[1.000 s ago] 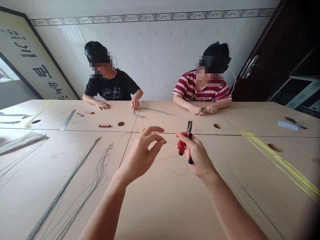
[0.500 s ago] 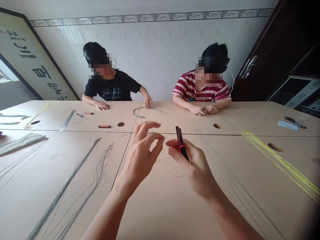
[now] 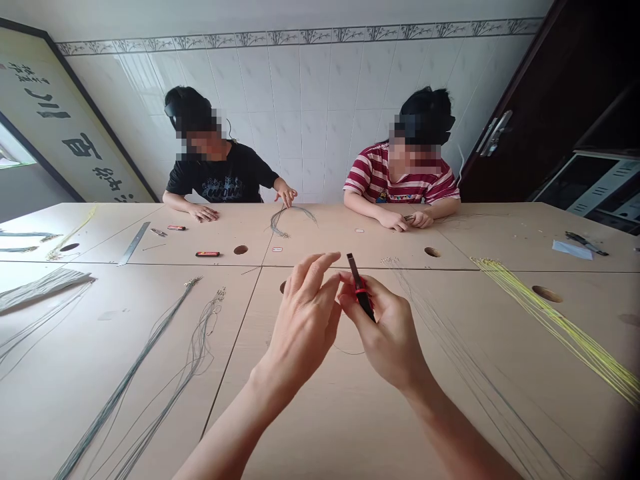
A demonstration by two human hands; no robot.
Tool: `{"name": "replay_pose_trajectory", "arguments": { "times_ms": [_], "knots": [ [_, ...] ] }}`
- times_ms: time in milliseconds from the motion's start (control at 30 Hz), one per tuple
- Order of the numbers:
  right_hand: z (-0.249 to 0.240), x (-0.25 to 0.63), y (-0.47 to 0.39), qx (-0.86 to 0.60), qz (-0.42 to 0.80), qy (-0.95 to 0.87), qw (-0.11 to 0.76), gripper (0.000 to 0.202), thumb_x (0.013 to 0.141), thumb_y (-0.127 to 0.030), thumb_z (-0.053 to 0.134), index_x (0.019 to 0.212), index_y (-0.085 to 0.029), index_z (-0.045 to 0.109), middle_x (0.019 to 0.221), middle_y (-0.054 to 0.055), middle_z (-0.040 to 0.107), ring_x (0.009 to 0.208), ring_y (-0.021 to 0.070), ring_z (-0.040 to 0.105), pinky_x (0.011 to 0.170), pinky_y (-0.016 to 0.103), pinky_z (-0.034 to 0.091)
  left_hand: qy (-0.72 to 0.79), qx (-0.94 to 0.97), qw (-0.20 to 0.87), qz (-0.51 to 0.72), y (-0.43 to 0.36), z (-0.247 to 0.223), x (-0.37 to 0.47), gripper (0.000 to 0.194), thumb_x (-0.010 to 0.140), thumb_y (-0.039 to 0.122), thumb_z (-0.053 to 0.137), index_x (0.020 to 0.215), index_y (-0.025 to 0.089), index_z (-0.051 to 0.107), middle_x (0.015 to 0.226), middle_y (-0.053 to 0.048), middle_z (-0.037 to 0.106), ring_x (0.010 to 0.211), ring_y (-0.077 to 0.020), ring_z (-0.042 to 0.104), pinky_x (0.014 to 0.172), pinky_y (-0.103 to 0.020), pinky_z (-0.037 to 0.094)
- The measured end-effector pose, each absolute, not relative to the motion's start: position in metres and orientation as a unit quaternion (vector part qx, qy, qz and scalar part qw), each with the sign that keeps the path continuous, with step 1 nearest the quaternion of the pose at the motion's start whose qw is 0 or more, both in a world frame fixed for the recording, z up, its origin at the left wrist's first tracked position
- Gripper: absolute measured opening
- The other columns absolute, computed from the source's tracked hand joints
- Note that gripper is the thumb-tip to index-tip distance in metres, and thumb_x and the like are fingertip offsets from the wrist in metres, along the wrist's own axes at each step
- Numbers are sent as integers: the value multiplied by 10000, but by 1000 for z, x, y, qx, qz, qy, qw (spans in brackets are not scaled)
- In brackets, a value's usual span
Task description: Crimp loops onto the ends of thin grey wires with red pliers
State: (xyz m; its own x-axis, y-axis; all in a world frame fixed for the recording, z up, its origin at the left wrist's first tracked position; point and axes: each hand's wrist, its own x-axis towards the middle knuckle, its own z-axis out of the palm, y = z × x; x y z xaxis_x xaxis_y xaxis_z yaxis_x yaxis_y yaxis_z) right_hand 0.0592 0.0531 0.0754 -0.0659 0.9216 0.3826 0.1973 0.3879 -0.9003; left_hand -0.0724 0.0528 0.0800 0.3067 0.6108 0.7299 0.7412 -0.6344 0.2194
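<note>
In the middle of the head view my right hand (image 3: 387, 320) is closed around a pair of pliers (image 3: 354, 267) with dark jaws and red-and-black handles, the jaws pointing up and away. My left hand (image 3: 305, 320) is closed in a pinch at my right fingertips, its other fingers raised and bent. A thin cord (image 3: 350, 352) loops below the hands, above or on the table. Its pinched end is hidden by my fingers.
Bundles of grey cords (image 3: 150, 347) with small metal ends lie to the left, yellow cords (image 3: 550, 320) to the right. Two people sit across the table (image 3: 300, 440). A steel ruler (image 3: 134, 244), a red-and-black marker (image 3: 207, 254) and round table holes (image 3: 433, 252) are farther off.
My left hand has moved right and now meets my right fingertips. The pliers have turned slightly. Across the table, the left person's hand has lifted from the grey cords.
</note>
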Motion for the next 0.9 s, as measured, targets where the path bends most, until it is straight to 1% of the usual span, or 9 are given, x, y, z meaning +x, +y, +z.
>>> {"name": "replay_pose_trajectory", "arguments": {
  "times_ms": [100, 167, 267, 367, 467, 733, 900],
  "knots": [
    [71, 58, 58, -449, 270, -664, 534, 80, 873, -221, 537, 879, -201, 615, 732, -4, 610, 675, 140, 548, 618, 247, 448, -444, -800, 13, -404, 49, 77, -67, 500, 786, -83, 370, 1161, 178, 572, 1428, -129, 460, 1297, -276, 391, 980, -498, 490],
    [67, 58, 62, -456, 223, -674, 537, 89, 857, -195, 537, 887, -199, 621, 750, 6, 620, 693, 150, 555, 630, 258, 449, -457, -798, -21, -393, 47, 77, -66, 547, 758, -89, 363, 1188, 180, 568, 1454, -129, 425, 1315, -283, 366, 983, -509, 488],
    [62, 60, 68, -458, 180, -685, 537, 83, 840, -173, 544, 875, -204, 612, 765, 10, 634, 717, 160, 569, 652, 270, 457, -468, -795, -50, -382, 45, 80, -66, 541, 750, -84, 364, 1168, 172, 592, 1463, -126, 416, 1320, -291, 359, 965, -500, 500],
    [60, 63, 71, -457, 174, -690, 534, 69, 844, -176, 546, 871, -206, 602, 785, 13, 645, 739, 164, 592, 677, 277, 471, -472, -792, -61, -383, 44, 83, -68, 516, 759, -76, 365, 1137, 172, 613, 1460, -115, 425, 1315, -291, 368, 956, -489, 507],
    [60, 65, 72, -466, 173, -684, 533, 53, 860, -196, 542, 865, -206, 593, 787, 18, 642, 750, 169, 604, 687, 287, 480, -473, -792, -71, -380, 43, 84, -68, 526, 761, -71, 368, 1159, 179, 605, 1459, -107, 428, 1314, -288, 371, 962, -482, 507],
    [62, 63, 71, -462, 126, -699, 531, 74, 870, -215, 530, 890, -223, 601, 786, 19, 662, 719, 179, 584, 644, 293, 464, -473, -791, -65, -382, 43, 83, -67, 541, 757, -71, 379, 1177, 190, 600, 1454, -116, 439, 1315, -304, 378, 958, -524, 506],
    [62, 64, 71, -458, 113, -710, 523, 76, 863, -187, 532, 895, -226, 589, 810, 23, 668, 744, 187, 593, 662, 308, 460, -465, -796, -63, -383, 45, 82, -68, 537, 763, -70, 382, 1187, 180, 597, 1445, -129, 441, 1308, -303, 384, 957, -519, 508]
  ]
}}
